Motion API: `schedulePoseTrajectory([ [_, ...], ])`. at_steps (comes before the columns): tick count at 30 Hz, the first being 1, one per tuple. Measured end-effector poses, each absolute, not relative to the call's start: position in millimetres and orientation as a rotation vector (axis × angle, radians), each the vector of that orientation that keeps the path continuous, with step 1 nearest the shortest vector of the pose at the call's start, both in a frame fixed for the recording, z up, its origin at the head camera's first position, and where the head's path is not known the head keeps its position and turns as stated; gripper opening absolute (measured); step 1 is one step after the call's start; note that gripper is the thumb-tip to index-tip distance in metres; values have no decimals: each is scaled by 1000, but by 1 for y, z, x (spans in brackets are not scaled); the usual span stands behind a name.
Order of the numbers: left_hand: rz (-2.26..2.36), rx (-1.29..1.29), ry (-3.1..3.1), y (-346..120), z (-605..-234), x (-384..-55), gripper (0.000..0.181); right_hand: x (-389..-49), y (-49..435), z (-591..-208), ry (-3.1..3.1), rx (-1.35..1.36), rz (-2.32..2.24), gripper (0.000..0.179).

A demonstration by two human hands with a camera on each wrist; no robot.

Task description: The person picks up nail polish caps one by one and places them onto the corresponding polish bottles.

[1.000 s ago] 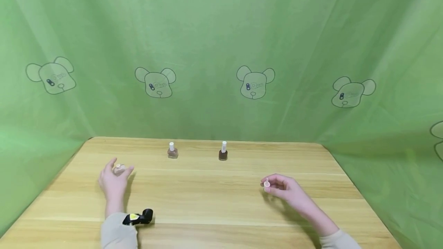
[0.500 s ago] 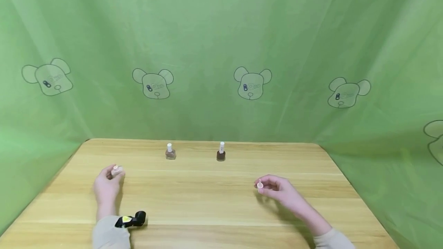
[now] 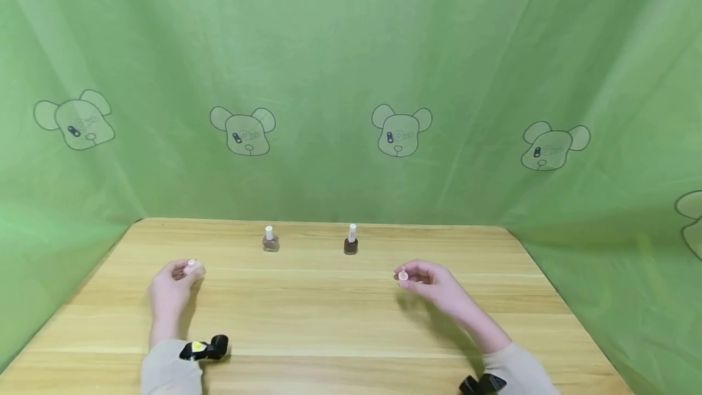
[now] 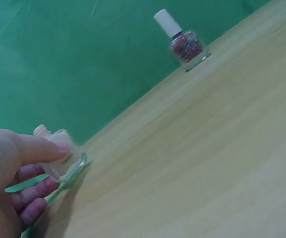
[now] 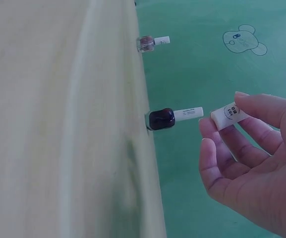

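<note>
At the left of the table, my left hand (image 3: 169, 291) pinches an uncapped nail polish bottle (image 4: 67, 157) of pale pink between thumb and fingers. Its threaded neck is bare, and its base appears at or just above the tabletop. On the right, my right hand (image 3: 430, 285) holds a white nail polish cap (image 5: 228, 116) between thumb and fingertips, above the table. The cap's open underside (image 3: 403, 276) faces the head camera. Both hands are well apart.
Two capped nail polish bottles stand upright near the table's back edge: a glittery pinkish one (image 3: 270, 243) and a dark one (image 3: 351, 245). A green curtain (image 3: 329, 78) hangs behind the wooden table (image 3: 307, 322). Black wrist cameras (image 3: 205, 348) sit on the sleeves.
My left fingers, spread around the pale bottle a second ago, have closed on it. The right hand, with the cap, has moved a little left and farther from me.
</note>
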State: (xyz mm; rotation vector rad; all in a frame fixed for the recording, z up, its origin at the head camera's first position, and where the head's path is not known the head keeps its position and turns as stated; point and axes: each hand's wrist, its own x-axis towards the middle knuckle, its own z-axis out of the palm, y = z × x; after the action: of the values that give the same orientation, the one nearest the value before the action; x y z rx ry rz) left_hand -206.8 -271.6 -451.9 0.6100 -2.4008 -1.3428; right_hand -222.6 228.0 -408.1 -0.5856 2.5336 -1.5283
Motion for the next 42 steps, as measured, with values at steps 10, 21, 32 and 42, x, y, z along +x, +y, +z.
schedulePoseTrajectory([
  [10,-1386,500,-2446,-251,-437,-213,45,-230,210,-398,2617,-638,-1473,33],
  [21,-1428,351,-2445,-221,-416,-221,46,-238,191,-404,2803,-671,-1322,25],
  [32,-1425,137,-2446,-178,-407,-230,37,-239,192,-406,2903,-630,-1274,23],
  [42,-1417,-70,-2474,-133,-401,-232,35,-235,201,-396,3002,-602,-1258,24],
])
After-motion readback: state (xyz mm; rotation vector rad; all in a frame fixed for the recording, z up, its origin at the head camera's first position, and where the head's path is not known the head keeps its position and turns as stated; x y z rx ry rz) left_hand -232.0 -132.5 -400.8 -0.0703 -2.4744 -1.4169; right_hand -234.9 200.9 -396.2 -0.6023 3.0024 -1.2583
